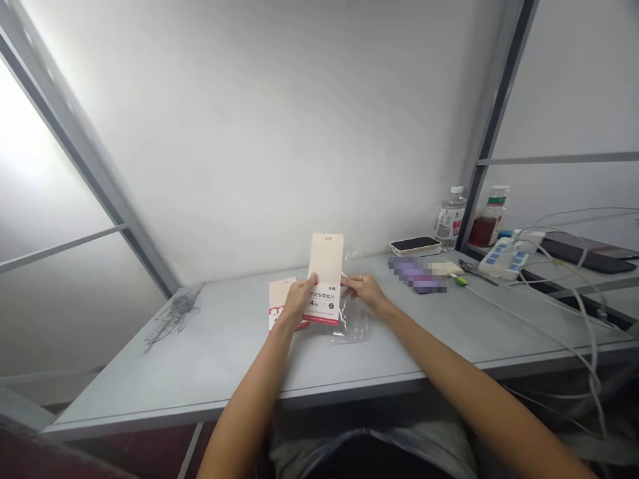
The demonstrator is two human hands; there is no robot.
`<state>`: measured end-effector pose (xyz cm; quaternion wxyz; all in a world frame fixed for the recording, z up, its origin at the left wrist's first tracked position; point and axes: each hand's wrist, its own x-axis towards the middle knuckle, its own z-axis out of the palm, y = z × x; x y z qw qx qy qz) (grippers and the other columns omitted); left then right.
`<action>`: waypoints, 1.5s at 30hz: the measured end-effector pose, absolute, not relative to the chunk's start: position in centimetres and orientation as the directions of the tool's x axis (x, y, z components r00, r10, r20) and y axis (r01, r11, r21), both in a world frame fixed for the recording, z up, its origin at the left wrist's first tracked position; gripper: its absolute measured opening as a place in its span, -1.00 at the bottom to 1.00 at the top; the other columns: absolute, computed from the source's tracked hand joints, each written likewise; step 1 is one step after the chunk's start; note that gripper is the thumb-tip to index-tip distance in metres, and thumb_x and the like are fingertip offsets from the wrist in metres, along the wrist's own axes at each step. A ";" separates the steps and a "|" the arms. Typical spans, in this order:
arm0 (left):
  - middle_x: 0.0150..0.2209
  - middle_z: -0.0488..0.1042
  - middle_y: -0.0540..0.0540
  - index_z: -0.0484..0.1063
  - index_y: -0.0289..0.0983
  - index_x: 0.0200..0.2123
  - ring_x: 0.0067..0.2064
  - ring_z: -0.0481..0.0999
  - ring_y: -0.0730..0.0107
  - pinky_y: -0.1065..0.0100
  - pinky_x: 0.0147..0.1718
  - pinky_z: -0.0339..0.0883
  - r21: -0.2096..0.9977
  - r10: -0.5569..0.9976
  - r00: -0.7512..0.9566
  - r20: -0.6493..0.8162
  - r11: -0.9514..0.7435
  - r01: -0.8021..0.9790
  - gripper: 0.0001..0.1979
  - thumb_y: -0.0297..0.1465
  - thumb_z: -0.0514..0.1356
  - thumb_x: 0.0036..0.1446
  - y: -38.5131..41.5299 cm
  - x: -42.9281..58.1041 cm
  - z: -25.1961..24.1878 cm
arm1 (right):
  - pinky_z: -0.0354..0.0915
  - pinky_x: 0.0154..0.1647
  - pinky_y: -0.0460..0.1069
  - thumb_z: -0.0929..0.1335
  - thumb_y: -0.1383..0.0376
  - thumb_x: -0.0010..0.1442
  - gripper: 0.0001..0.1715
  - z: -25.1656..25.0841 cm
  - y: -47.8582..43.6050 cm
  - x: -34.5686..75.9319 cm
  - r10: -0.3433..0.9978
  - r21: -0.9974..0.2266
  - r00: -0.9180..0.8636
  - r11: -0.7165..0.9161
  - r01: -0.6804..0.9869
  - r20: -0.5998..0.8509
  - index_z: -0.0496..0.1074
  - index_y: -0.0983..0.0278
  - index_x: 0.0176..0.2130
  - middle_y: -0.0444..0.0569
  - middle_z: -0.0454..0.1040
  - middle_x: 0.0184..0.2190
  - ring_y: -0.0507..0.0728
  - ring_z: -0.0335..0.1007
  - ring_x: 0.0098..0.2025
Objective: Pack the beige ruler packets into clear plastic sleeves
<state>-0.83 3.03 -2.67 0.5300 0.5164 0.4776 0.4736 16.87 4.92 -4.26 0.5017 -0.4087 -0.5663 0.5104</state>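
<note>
My left hand point(300, 297) grips the left edge of an upright ruler set packet point(325, 263), thumb on its front. The packet is cream above and white below, with printed lettering and a red strip along the bottom. At its right side my right hand point(367, 291) is closed, its fingers pinching a clear plastic bag point(352, 324) beside the packet's edge. The bag hangs down behind and to the right of the packet. Under my left hand, similar packets point(279, 291) lie on the table, partly covered by the hand.
Crumpled clear plastic point(174, 316) lies on the left of the grey table point(200, 372). Toward the right are a phone-like device point(415, 245), a blurred purple item point(417, 275), scissors point(476, 271), a water bottle point(450, 219), a jar point(492, 216) and a power strip point(504, 258) with trailing cables.
</note>
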 end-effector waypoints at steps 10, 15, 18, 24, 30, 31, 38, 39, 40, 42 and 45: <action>-0.54 0.48 -0.18 0.35 -0.35 -0.56 -0.55 0.48 0.31 0.41 -0.63 0.29 0.986 0.972 0.229 -0.052 0.014 0.167 -0.48 0.06 0.12 -0.14 2.5 -1.3 -2.0 | 0.19 -0.62 -0.11 0.41 0.33 -0.20 -0.64 -5.0 5.5 16.7 0.999 -0.988 -0.022 0.025 -0.155 0.029 0.40 0.32 -0.29 -0.06 0.50 -0.57 0.07 0.41 -0.55; -0.52 0.48 -0.17 0.34 -0.34 -0.55 -0.55 0.47 0.33 0.41 -0.63 0.28 0.986 0.984 0.176 -0.020 -0.010 0.169 -0.49 0.06 0.10 -0.12 2.8 -1.3 -2.3 | 0.22 -0.55 -0.11 0.44 0.34 -0.24 -0.78 -4.7 5.3 16.5 0.998 -0.985 -0.051 0.021 -0.174 0.030 0.42 0.35 -0.46 -0.08 0.47 -0.63 0.05 0.39 -0.54; -0.52 0.48 -0.17 0.35 -0.35 -0.52 -0.57 0.46 0.35 0.41 -0.64 0.28 0.989 0.994 0.111 0.000 -0.017 0.146 -0.48 0.06 0.09 -0.11 3.0 -1.2 -2.6 | 0.25 -0.52 -0.08 0.48 0.30 -0.29 -0.72 -4.5 5.2 16.3 0.998 -0.973 -0.055 0.016 -0.232 0.030 0.42 0.35 -0.48 -0.08 0.47 -0.61 0.06 0.39 -0.54; -0.49 0.49 -0.17 0.39 -0.33 -0.48 -0.54 0.47 0.32 0.35 -0.59 0.34 1.000 0.998 0.060 -0.010 0.011 -0.011 -0.53 0.01 0.13 -0.10 3.2 -1.1 -2.7 | 0.33 -0.42 -0.07 0.50 0.32 -0.26 -0.61 -4.2 4.9 16.3 0.983 -0.924 -0.166 0.004 -0.383 0.073 0.41 0.28 -0.34 -0.08 0.52 -0.47 0.04 0.43 -0.48; -0.55 0.44 -0.09 0.37 -0.34 -0.47 -0.58 0.42 0.39 0.33 -0.58 0.33 0.992 1.000 0.006 0.011 -0.010 -0.127 -0.53 0.01 0.15 -0.12 3.4 -1.0 -2.8 | 0.36 -0.41 -0.06 0.50 0.29 -0.21 -0.43 -4.3 4.8 16.3 0.980 -0.933 -0.197 -0.061 -0.354 0.010 0.29 0.27 -0.18 -0.05 0.53 -0.47 0.07 0.45 -0.46; -0.56 0.42 -0.07 0.36 -0.34 -0.47 -0.59 0.42 0.40 0.34 -0.59 0.33 0.992 1.000 -0.006 0.010 -0.011 -0.130 -0.53 0.01 0.15 -0.13 3.4 -0.9 -2.8 | 0.35 -0.43 -0.06 0.50 0.28 -0.21 -0.42 -4.4 4.9 16.3 0.982 -0.936 -0.187 -0.062 -0.348 0.005 0.28 0.27 -0.17 -0.05 0.53 -0.49 0.08 0.45 -0.47; -0.58 0.38 -0.05 0.30 -0.33 -0.52 -0.60 0.38 0.46 0.41 -0.62 0.26 0.995 0.996 -0.085 0.003 -0.011 -0.097 -0.52 0.03 0.12 -0.13 3.5 -0.6 -2.9 | 0.32 -0.42 -0.06 0.50 0.32 -0.26 -0.59 -4.9 5.1 15.9 0.973 -0.939 -0.228 -0.043 -0.340 0.037 0.37 0.31 -0.34 -0.07 0.51 -0.55 0.07 0.44 -0.49; -0.58 0.38 -0.05 0.29 -0.33 -0.53 -0.60 0.37 0.46 0.42 -0.62 0.25 0.996 0.995 -0.098 0.006 -0.015 -0.086 -0.52 0.04 0.11 -0.12 3.5 -0.6 -2.9 | 0.32 -0.40 -0.06 0.50 0.33 -0.26 -0.62 -4.8 5.0 15.9 0.968 -0.939 -0.247 -0.041 -0.342 0.048 0.40 0.32 -0.36 -0.06 0.52 -0.53 0.07 0.44 -0.47; -0.58 0.38 -0.05 0.29 -0.33 -0.54 -0.59 0.37 0.46 0.42 -0.62 0.24 0.997 0.994 -0.111 0.009 -0.018 -0.077 -0.52 0.03 0.10 -0.11 3.6 -0.6 -3.0 | 0.32 -0.37 -0.05 0.49 0.33 -0.26 -0.65 -4.7 4.9 15.9 0.961 -0.940 -0.271 -0.041 -0.339 0.056 0.42 0.33 -0.38 -0.05 0.52 -0.50 0.07 0.44 -0.44; -0.57 0.39 -0.07 0.30 -0.33 -0.54 -0.57 0.38 0.45 0.41 -0.59 0.25 0.998 0.990 -0.139 0.011 -0.020 -0.064 -0.53 0.02 0.10 -0.09 3.8 -0.8 -3.1 | 0.33 -0.32 -0.05 0.49 0.32 -0.25 -0.68 -4.5 4.7 16.1 0.945 -0.944 -0.321 -0.048 -0.328 0.064 0.45 0.33 -0.39 -0.03 0.53 -0.45 0.08 0.44 -0.39; -0.54 0.40 -0.07 0.29 -0.31 -0.52 -0.52 0.39 0.44 0.41 -0.56 0.24 0.998 0.976 -0.213 0.039 -0.047 -0.033 -0.55 0.01 0.07 -0.06 4.0 -1.4 -3.1 | 0.33 -0.26 -0.03 0.49 0.32 -0.23 -0.69 -4.0 4.3 16.4 0.930 -0.949 -0.363 -0.066 -0.307 0.053 0.48 0.33 -0.37 0.01 0.54 -0.41 0.09 0.45 -0.35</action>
